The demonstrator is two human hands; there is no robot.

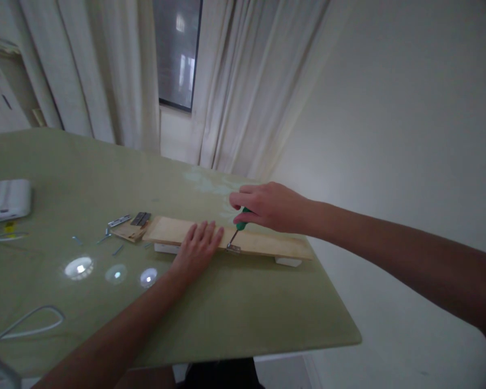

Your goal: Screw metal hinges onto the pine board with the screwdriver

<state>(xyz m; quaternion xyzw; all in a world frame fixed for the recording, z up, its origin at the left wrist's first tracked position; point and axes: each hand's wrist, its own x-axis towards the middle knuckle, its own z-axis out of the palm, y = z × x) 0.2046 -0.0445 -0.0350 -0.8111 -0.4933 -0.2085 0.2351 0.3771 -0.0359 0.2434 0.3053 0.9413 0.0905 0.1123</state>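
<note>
A long, pale wooden board lies raised on two white blocks, of which the right block and the left block both show below its near edge. My left hand rests flat on the board with its fingers stretched out. My right hand is closed around the green handle of a screwdriver, tilted with its shaft pointing down and to the left. The screwdriver's tip meets a small metal hinge at the board's near edge. Any screw under the tip is too small to make out.
Left of the board are a small wooden piece, a dark hinge, a metal bracket and several loose screws. A white power bank and a white cable lie further left. The table's right edge borders a wall.
</note>
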